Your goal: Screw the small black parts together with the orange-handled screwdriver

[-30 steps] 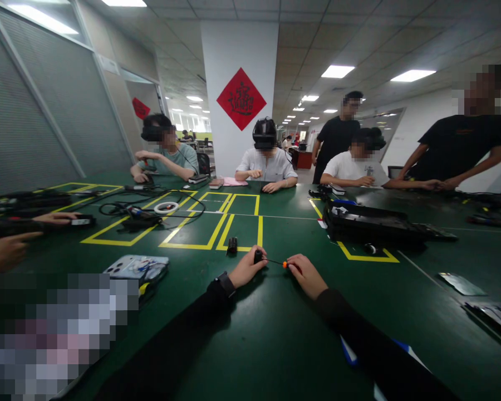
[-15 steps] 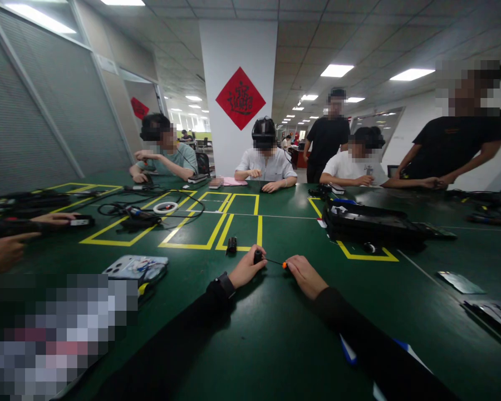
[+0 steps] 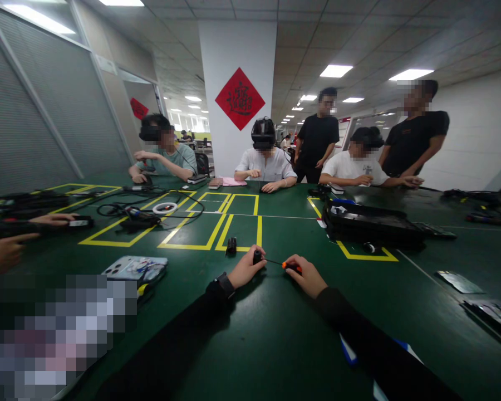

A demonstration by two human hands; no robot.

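Note:
My left hand [image 3: 247, 267] is closed around a small black cylindrical part [image 3: 257, 257] above the green table [image 3: 275, 345]. To its right, my right hand [image 3: 307, 275] grips a screwdriver [image 3: 293, 268] with an orange and black handle. The thin shaft of the screwdriver points left and reaches to the black part; its tip is too small to make out. Another black cylindrical piece [image 3: 231, 246] stands on the table just beyond my left hand, near a yellow tape outline.
A black open case [image 3: 371, 223] lies at the right, beyond a small dark roll [image 3: 372, 248]. Cables and a white ring [image 3: 165, 208] are at the left, with a phone-like object [image 3: 137, 267] nearer. Co-workers sit across the table; another person's hands are at the left edge.
The fingers of my right hand have shifted on the screwdriver, and more of its handle shows. Two standing people in the background have moved left.

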